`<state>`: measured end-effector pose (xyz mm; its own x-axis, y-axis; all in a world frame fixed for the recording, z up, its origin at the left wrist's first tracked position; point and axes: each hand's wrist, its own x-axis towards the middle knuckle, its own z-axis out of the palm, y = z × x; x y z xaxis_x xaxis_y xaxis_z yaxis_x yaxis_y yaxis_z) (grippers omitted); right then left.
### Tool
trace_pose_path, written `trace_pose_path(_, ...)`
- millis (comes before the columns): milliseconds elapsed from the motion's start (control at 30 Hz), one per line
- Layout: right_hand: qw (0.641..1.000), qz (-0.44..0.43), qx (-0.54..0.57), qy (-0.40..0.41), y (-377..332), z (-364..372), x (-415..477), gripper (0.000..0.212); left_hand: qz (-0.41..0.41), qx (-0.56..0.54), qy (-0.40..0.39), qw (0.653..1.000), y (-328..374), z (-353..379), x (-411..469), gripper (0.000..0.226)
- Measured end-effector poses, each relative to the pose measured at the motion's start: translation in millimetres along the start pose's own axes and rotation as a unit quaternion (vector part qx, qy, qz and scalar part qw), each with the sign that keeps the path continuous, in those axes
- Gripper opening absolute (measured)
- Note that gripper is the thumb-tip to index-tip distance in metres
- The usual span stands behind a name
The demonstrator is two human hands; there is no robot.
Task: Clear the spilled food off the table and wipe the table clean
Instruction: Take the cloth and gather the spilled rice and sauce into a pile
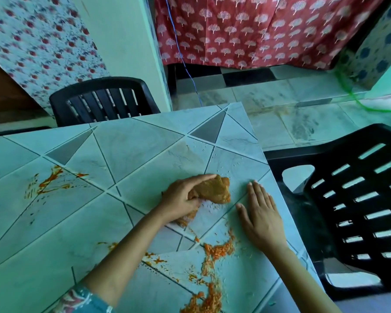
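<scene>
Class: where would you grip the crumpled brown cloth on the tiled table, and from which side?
Probably take the crumpled brown cloth by its bunched left end, from above, as the left hand does: it lies in a low heap on the tiled table.

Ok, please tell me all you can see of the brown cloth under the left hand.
The cloth is a crumpled yellow-brown wad, soft fabric by its look. It lies on the tiled table near its right edge. The left hand grips it from the left; white rice grains lie against its near side.
</scene>
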<state>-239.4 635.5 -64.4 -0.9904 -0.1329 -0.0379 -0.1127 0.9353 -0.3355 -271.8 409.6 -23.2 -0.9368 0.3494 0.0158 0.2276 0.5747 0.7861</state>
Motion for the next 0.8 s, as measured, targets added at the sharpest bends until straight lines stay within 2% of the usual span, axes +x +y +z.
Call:
trace_pose_path(67, 1.0, -0.003, -0.001, 0.004, 0.1, 0.0, 0.8, 0.087, -0.025, 0.015, 0.093, 0.995, -16.3, -25.5, 18.1, 0.072)
trace_pose_path(167, 1.0, -0.004, 0.005, 0.016, 1.0, 1.1, 1.5, 0.084, -0.097, 0.117, 0.24, 0.959, -42.5, -69.4, 59.6, 0.063)
trace_pose_path(267, 1.0, -0.003, 0.014, 0.028, 4.2, 1.9, 3.3, 0.078, -0.175, 0.128, 0.288, 0.933, -71.3, -95.7, 97.4, 0.056)
trace_pose_path(433, 0.999, 0.001, 0.028, 0.023, 7.2, -5.8, 4.3, 0.069, -0.196, 0.128, 0.216, 0.948, -94.0, -87.2, 147.0, 0.052)
trace_pose_path(533, 1.0, 0.001, 0.027, 0.009, 6.6, -8.3, 3.7, 0.069, -0.137, 0.12, 0.169, 0.969, -71.3, -60.6, 156.8, 0.054)
trace_pose_path(633, 1.0, -0.003, 0.03, 0.008, 6.8, -5.9, 1.6, 0.079, -0.059, 0.094, 0.093, 0.989, -49.2, -27.4, 138.4, 0.063)
trace_pose_path(700, 0.999, -0.002, 0.043, 0.014, 10.0, -1.9, -1.0, 0.088, -0.018, 0.096, 0.054, 0.994, -40.5, -9.0, 117.3, 0.071)
trace_pose_path(800, 0.999, 0.004, 0.046, 0.01, 14.2, -0.9, -4.1, 0.09, 0.032, 0.056, -0.031, 0.997, -22.2, 2.1, 86.3, 0.078)
